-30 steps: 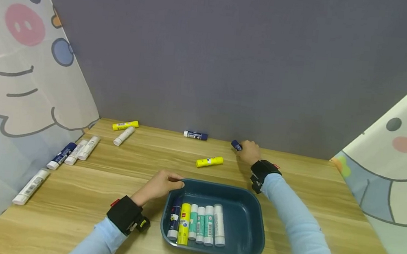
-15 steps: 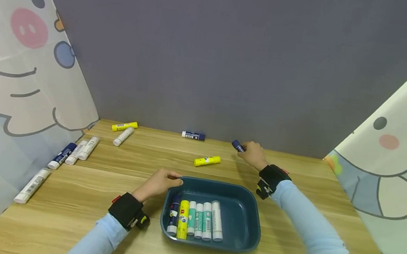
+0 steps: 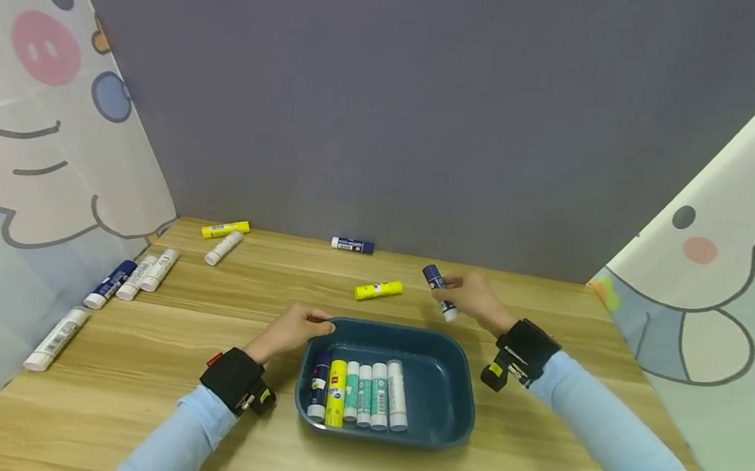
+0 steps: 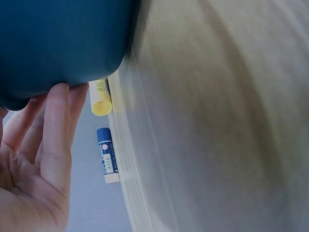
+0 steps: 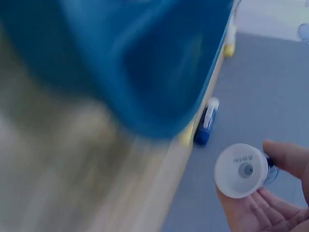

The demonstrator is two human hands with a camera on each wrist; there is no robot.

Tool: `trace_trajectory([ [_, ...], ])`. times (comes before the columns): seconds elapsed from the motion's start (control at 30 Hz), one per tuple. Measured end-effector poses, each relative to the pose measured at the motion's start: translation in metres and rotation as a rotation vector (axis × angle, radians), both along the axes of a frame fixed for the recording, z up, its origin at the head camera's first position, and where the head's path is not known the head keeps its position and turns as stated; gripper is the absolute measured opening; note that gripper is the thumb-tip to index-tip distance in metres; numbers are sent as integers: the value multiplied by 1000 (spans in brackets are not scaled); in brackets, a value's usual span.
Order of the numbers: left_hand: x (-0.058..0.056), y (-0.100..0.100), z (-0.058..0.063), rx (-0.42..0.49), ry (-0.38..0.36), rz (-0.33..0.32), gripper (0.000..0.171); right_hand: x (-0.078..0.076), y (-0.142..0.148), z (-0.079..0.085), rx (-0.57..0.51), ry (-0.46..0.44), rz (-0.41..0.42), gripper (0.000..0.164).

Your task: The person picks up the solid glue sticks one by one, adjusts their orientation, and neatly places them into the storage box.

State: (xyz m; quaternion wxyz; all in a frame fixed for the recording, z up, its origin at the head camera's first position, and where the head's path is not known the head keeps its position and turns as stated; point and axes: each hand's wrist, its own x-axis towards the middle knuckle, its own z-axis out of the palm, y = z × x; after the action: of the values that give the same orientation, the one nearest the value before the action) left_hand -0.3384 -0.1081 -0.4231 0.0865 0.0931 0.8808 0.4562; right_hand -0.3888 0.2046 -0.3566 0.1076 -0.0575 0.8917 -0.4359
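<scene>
My right hand pinches a dark blue glue stick between thumb and fingers, behind the tray's back right corner. The stick is tilted, its white end low and toward me; that round white base faces the camera in the right wrist view. My left hand grips the back left corner of a dark teal tray, thumb at the rim and fingers against the outer wall. Inside the tray, a navy glue stick, a yellow one and several white or green ones lie side by side at the left.
Behind the tray lie a yellow glue stick and a navy one by the grey back panel. A yellow and a white stick lie back left. Several more, including a large white one, line the left side panel.
My right hand has lifted the blue glue stick from near the back panel and brought it closer, its white end now showing. The left hand keeps its grip on the tray.
</scene>
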Motion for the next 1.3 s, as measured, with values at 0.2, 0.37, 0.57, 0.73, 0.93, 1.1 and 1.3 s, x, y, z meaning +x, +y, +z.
trace_trajectory([
  [0.2,-1,-2,1,-8,0,6,27,33,-9,-7,-195,-186,8,52],
  [0.37,0,-1,1,-12,-1,-4,28,60,-16,-13,-245,-263,2,55],
  [0.57,2,-1,4,-22,2,-5,30,83,-18,-19,-265,-314,23,50],
  [0.73,3,-2,6,-25,10,-17,31,97,-19,-25,-264,-356,53,47],
  [0.93,2,-2,7,-23,28,-24,30,99,-21,-29,-240,-336,65,48],
  [1.1,2,-2,6,-34,26,-21,30,100,-25,-30,-167,-327,52,48],
  [1.3,2,-2,5,-34,28,-11,30,102,-31,-32,-91,-306,59,45],
])
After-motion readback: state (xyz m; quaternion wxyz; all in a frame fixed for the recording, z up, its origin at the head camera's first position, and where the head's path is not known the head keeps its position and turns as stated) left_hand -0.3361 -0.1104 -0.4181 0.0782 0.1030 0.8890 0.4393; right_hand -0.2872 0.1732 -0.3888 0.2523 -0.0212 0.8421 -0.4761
